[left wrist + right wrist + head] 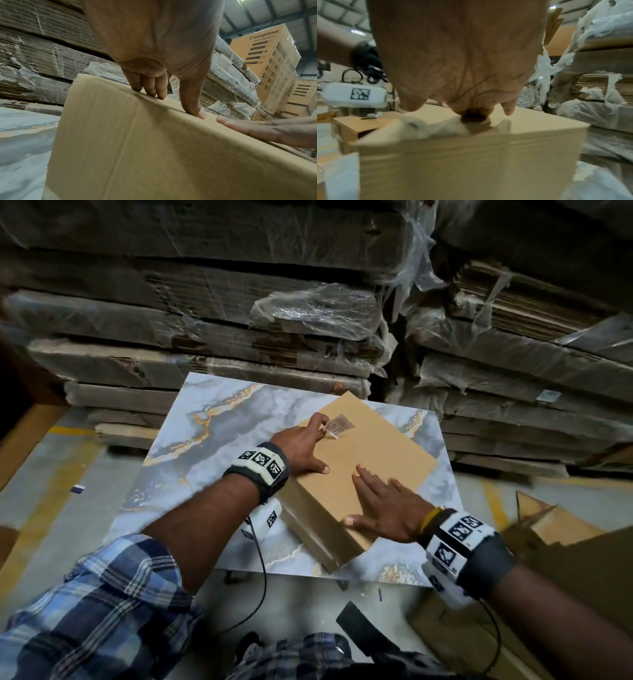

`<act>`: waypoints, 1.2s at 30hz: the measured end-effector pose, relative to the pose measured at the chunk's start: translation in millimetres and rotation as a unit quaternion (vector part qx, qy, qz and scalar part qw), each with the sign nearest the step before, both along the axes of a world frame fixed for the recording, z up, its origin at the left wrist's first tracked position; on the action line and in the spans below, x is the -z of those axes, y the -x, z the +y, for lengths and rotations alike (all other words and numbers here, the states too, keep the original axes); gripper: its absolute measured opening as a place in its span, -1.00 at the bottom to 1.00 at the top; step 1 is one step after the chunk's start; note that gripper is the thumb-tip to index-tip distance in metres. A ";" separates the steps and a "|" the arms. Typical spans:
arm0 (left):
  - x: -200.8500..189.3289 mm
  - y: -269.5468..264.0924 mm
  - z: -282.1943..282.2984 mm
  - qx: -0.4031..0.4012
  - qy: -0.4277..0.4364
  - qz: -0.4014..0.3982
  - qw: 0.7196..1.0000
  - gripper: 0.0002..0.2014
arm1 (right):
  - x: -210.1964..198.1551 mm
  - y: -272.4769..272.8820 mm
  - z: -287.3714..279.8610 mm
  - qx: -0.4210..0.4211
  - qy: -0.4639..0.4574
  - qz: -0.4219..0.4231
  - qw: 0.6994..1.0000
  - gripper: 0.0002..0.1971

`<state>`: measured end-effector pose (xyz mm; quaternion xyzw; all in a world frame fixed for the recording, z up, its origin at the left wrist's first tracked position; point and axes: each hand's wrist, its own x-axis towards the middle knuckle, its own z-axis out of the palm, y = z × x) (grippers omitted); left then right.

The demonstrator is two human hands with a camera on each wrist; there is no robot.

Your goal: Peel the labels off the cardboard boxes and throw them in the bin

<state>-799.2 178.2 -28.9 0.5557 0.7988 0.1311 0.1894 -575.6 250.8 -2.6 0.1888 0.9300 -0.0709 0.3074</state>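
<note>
A plain cardboard box (pixel 376 446) lies on a marble-patterned table (pixel 222 419). Near its far left corner a small white label (pixel 335 429) with a printed code stands partly lifted off the top. My left hand (pixel 313 445) rests there, its fingertips (pixel 150 92) at the label's (pixel 175 85) left edge. The thumb is spread away and presses on the box (pixel 137 148). My right hand (pixel 380 508) lies flat on the near end of the box top, fingers straight and holding nothing. The right wrist view is blurred and shows only that palm (pixel 462 54) over the box (pixel 471 162).
Stacks of flattened, plastic-wrapped cardboard (pixel 239 313) wall in the far side and the right. An open cardboard box (pixel 555 522) stands on the floor to my right. Tall printed cartons (pixel 267 54) rise further back. Grey floor with yellow lines (pixel 51 474) lies to the left.
</note>
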 end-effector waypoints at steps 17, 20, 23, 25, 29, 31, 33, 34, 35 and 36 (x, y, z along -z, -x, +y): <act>-13.0 -10.5 -0.8 -0.032 0.020 -0.016 0.999 -0.05 | -1.9 4.6 43.4 0.010 -0.023 -0.003 1.000 -0.04; -16.3 -14.0 -1.3 -0.041 0.022 -0.023 0.999 -0.07 | 2.8 8.0 40.1 0.015 -0.013 0.005 1.000 -0.05; -17.1 -16.0 -2.8 -0.053 0.024 -0.036 0.998 -0.08 | 7.1 -14.1 34.1 -0.031 -0.008 0.002 0.999 -0.05; -17.9 -17.4 -2.4 -0.062 0.025 -0.043 0.997 -0.09 | 3.7 -13.8 44.0 -0.047 -0.020 0.001 0.999 -0.11; -18.5 -20.7 -1.2 -0.075 0.025 -0.051 0.996 -0.09 | 1.3 7.1 53.7 -0.018 -0.026 0.002 0.999 -0.07; -16.8 -21.5 -0.6 -0.080 0.023 -0.052 0.995 -0.08 | 3.2 0.2 45.9 -0.035 -0.018 -0.001 0.999 -0.02; -15.6 -21.7 -0.6 -0.083 0.023 -0.054 0.995 -0.07 | 5.0 -14.0 43.4 -0.067 -0.015 -0.002 0.998 -0.01; -15.3 -21.3 -0.6 -0.084 0.023 -0.055 0.995 -0.06 | 3.8 -16.2 46.9 -0.078 -0.019 -0.002 0.997 -0.03; -14.9 -20.9 -0.6 -0.087 0.024 -0.056 0.994 -0.05 | 1.9 -13.2 51.2 -0.084 -0.025 -0.004 0.996 -0.05; -14.9 -20.3 -0.4 -0.088 0.024 -0.057 0.994 -0.05 | 0.0 -5.9 55.4 -0.082 -0.029 -0.006 0.996 -0.07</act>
